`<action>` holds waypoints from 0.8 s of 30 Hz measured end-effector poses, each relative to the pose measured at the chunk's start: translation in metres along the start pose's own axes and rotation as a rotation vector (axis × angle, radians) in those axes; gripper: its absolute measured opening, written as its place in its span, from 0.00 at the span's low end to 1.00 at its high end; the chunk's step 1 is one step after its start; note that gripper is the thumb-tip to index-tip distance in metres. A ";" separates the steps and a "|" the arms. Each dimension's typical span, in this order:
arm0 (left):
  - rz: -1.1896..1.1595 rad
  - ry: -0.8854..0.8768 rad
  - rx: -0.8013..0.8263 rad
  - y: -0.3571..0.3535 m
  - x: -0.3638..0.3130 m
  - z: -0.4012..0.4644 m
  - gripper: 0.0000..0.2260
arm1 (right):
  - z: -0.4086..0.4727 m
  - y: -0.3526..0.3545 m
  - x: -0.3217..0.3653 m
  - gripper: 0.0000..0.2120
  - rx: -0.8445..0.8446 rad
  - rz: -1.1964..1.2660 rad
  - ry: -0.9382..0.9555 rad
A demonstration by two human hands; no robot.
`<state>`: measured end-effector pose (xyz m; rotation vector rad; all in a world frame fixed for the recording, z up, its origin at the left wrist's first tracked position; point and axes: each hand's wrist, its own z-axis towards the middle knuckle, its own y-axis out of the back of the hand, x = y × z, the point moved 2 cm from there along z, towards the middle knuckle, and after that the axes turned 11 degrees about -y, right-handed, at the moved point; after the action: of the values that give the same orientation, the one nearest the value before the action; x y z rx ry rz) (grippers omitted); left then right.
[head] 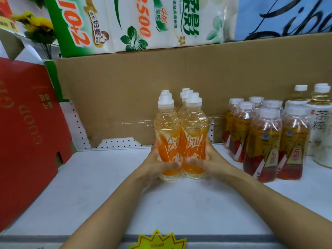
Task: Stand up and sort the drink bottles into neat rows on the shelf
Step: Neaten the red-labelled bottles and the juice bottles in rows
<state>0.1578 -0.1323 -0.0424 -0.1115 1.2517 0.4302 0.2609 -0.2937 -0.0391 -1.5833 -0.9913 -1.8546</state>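
Orange bottles squeezed into a block between both hands, mid-shelf.

The upright orange bottles (pixel 180 139) stand at 12 o'clock on the shelf (pixel 107 186), two rows running front to back; left hand (pixel 158 165) and right hand (pixel 208 161) grip opposite flanks, equally near; tea bottles (pixel 260 141) at 3 o'clock.

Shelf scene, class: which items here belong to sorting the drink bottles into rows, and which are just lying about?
Part of the job:
- orange-label bottles, two rows gripped between the left hand and right hand
- red-label bottles
- white-label bottles
- shelf

Just lying about:
- red box
- cardboard sheet
- tissue packs
- yellow flowers
- yellow price tag
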 end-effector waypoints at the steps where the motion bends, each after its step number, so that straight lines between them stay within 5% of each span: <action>1: -0.004 -0.001 -0.008 0.000 0.000 0.000 0.42 | 0.000 -0.001 0.000 0.45 -0.005 0.002 -0.008; 7: 0.097 0.032 -0.069 -0.004 -0.001 -0.001 0.45 | -0.007 -0.004 0.004 0.42 -0.066 -0.088 -0.065; 11: 0.431 -0.005 -0.292 -0.014 -0.025 -0.022 0.53 | -0.035 0.002 0.015 0.40 -0.113 -0.273 -0.039; 14: 0.666 -0.431 -0.561 -0.039 -0.061 -0.050 0.40 | -0.061 0.017 0.020 0.36 -0.205 -0.390 0.047; 17: 0.612 -0.696 -0.476 -0.093 -0.078 -0.058 0.29 | -0.091 0.037 0.023 0.24 -0.291 -0.409 0.235; 20: 0.564 -0.597 -0.317 -0.153 -0.076 -0.045 0.31 | -0.125 0.075 0.022 0.17 -0.383 -0.407 0.408; 24: 0.422 -0.131 -0.075 -0.217 -0.061 -0.012 0.51 | -0.163 0.148 0.015 0.21 -0.584 -0.425 0.495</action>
<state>0.2130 -0.3505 -0.0216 0.1188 1.1279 0.8365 0.2727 -0.5111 -0.0030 -1.1233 -0.6146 -2.8455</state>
